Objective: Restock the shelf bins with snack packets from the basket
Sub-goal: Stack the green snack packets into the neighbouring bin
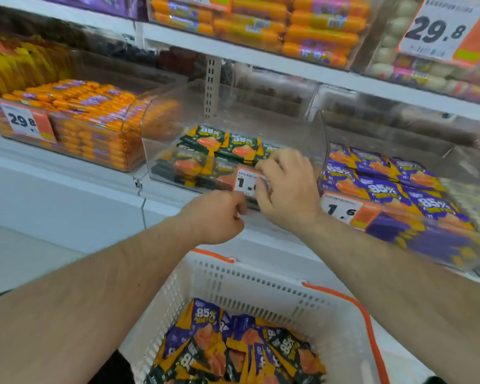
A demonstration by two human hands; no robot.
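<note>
bin (178, 151) front is being steadied: right hand (286, 187) fingers curled over its rim, left hand (219, 216) fisted just below, probably for refilling.

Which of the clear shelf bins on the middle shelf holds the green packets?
The centre bin, where both hands are; its green packets differ from the orange sausages to its left and the purple packets to its right.

Two bare forearms reach forward and upward, converging. The left hand (216, 216) is curled into a loose fist, knuckles up. The right hand (284, 187), just beside it and slightly higher, has bent fingers (263, 164) pointing left.
</note>
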